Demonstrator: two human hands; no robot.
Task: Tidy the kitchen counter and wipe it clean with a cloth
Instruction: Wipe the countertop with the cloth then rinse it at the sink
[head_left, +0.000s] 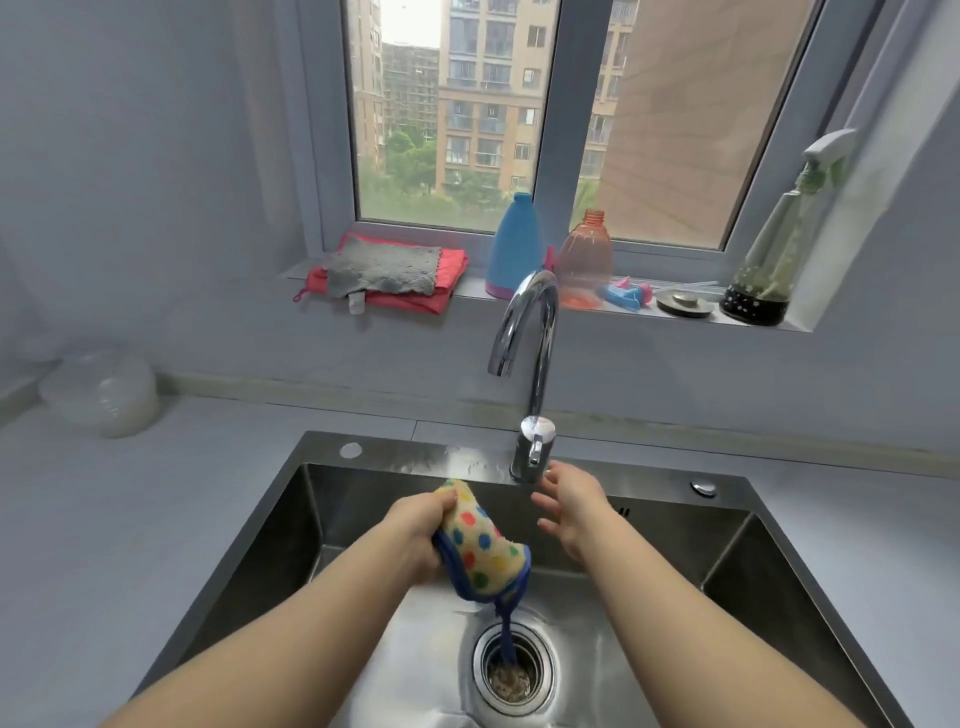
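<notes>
Left hand (421, 530) has its fingers curled tight round the dotted cloth (485, 545), just down-left of the tap (530, 364), over the sink (291, 525). Part of the cloth is buried in the palm, and its blue strap (506, 629) dangles toward the drain (511, 675) straight below the tap. Right hand (569, 512) is loose, fingers spread, right under the tap's lever (535, 449); touching it or not, can't tell. Far left of the tap there's some whitish tub (104, 395), too blurry to make out.

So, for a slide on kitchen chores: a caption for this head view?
Over the steel sink, the left hand grips a polka-dot cloth while the open right hand hovers by the tap lever.
</notes>
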